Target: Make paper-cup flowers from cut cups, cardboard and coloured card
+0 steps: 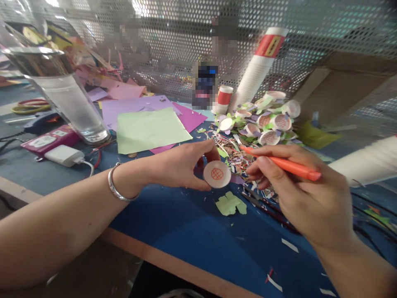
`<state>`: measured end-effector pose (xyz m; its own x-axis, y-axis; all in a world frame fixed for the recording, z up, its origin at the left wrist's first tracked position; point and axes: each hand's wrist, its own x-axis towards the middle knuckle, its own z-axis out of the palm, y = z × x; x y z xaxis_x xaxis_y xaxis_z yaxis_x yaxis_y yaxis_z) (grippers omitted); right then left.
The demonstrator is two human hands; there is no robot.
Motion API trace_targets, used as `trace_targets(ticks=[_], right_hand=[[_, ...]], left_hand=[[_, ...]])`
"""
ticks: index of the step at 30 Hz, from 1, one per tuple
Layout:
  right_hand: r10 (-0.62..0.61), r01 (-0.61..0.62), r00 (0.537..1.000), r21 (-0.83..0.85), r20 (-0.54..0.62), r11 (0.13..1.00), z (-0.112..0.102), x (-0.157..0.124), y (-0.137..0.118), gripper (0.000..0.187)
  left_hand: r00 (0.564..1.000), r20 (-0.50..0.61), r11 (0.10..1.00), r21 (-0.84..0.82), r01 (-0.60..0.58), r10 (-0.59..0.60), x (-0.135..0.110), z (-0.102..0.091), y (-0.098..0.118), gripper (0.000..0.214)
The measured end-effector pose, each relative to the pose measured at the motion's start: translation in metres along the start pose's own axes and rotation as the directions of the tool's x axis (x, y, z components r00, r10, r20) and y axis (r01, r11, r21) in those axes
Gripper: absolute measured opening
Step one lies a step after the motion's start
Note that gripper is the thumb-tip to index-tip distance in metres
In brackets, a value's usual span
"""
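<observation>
My left hand (189,165) grips a small cut-down paper cup (223,181) between thumb and fingers, its round face turned up toward me. An orange circle with crossed lines is drawn on that face. In my right hand (310,194) is an orange marker (288,165), its tip pointing left and held apart from the cup. Just below the cup lies a cut piece of light green paper (229,203). Behind both hands sits a pile of similar cup pieces (269,138) with green and purple paper bits, some with orange drawings.
Stacked paper cups (252,76) lean on the perforated panel; another cup stack (369,161) lies at right. Scissors (263,207) rest under my right hand among paper scraps (231,151). Green sheets (149,128), a tall water glass (74,99) and a white charger (65,155) stand left.
</observation>
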<state>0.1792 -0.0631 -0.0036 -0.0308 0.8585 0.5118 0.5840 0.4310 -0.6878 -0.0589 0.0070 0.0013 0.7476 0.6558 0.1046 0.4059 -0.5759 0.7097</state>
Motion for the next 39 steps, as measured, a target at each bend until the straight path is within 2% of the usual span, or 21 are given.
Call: trace_targets(ticks=[3, 8, 11, 14, 16, 19, 22, 25, 28, 32, 35, 39], right_hand=[[-0.001, 0.003, 0.999, -0.033, 0.051, 0.999, 0.000, 0.003, 0.006, 0.020], [-0.092, 0.111, 0.990, -0.191, 0.106, 0.975, 0.000, 0.005, 0.004, 0.017], [-0.123, 0.145, 0.985, -0.189, 0.121, 0.971, 0.001, 0.005, 0.003, 0.017], [-0.145, 0.161, 0.984, -0.177, 0.100, 0.971, 0.001, 0.006, 0.003, 0.015], [-0.142, 0.157, 0.985, -0.169, 0.095, 0.973, 0.001, 0.007, 0.004, 0.013], [-0.127, 0.141, 0.987, -0.152, 0.101, 0.978, 0.001, 0.006, 0.005, 0.013], [-0.123, 0.139, 0.987, -0.158, 0.105, 0.978, 0.001, 0.005, 0.006, 0.014], [-0.141, 0.156, 0.985, -0.178, 0.094, 0.971, 0.001, 0.004, 0.005, 0.015], [-0.126, 0.137, 0.989, -0.146, 0.081, 0.980, 0.001, 0.003, 0.004, 0.015], [-0.080, 0.079, 0.997, 0.059, 0.008, 0.995, 0.002, -0.001, -0.002, 0.019], [-0.086, 0.090, 0.996, 0.169, -0.033, 0.981, 0.002, -0.004, -0.005, 0.017], [-0.091, 0.092, 0.996, 0.178, -0.012, 0.980, 0.001, -0.007, -0.006, 0.016]], left_hand=[[0.997, -0.064, 0.999, -0.010, -0.050, 0.050, 0.001, 0.000, 0.000, 0.045], [0.990, -0.094, 0.983, -0.142, -0.116, 0.104, 0.003, 0.007, -0.001, 0.051], [0.990, -0.100, 0.969, -0.215, -0.121, 0.101, 0.004, 0.011, -0.004, 0.052], [0.992, -0.075, 0.920, -0.372, -0.122, 0.101, 0.005, 0.013, -0.006, 0.054], [0.996, -0.040, 0.859, -0.504, -0.091, 0.082, 0.005, 0.013, -0.006, 0.054], [0.999, 0.034, 0.760, -0.649, 0.026, -0.005, 0.005, 0.011, -0.001, 0.056], [0.988, 0.111, 0.652, -0.742, 0.157, -0.111, 0.005, 0.008, 0.007, 0.054], [0.978, 0.105, 0.586, -0.787, 0.193, -0.182, 0.006, 0.006, 0.010, 0.049], [0.971, 0.068, 0.612, -0.766, 0.197, -0.228, 0.007, 0.005, 0.007, 0.051], [0.964, 0.035, 0.735, -0.640, 0.224, -0.263, 0.008, 0.006, 0.000, 0.057], [0.973, 0.008, 0.817, -0.541, 0.197, -0.229, 0.008, 0.008, -0.002, 0.055], [0.985, -0.003, 0.846, -0.513, 0.146, -0.172, 0.008, 0.010, -0.002, 0.054]])
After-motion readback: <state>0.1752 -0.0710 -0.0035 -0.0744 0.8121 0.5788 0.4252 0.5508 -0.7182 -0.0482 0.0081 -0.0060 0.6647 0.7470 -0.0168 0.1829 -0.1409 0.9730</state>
